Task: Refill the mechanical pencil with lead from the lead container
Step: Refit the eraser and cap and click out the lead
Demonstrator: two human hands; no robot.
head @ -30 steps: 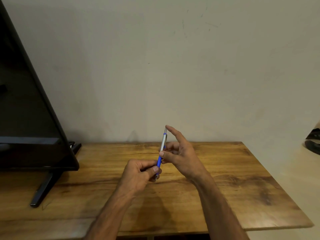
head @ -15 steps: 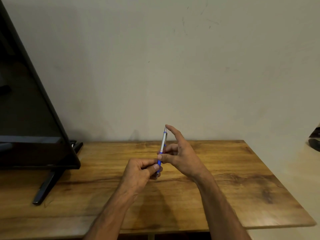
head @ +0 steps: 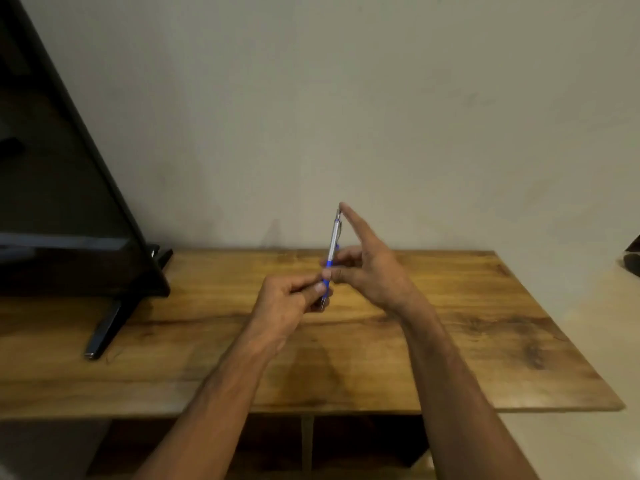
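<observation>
A silver mechanical pencil with a blue grip stands nearly upright above the middle of the wooden table. My left hand pinches its lower blue end between thumb and fingers. My right hand holds the barrel with thumb and middle finger, and its forefinger reaches up to the pencil's top cap. No lead container shows in this view.
A black flat screen on a slanted stand foot fills the table's left side. A dark object sits at the right edge of the view. A plain wall rises behind the table.
Both hands and the pencil keep the same pose. The camera has tipped slightly, so the scene sits a little lower in the frame.
</observation>
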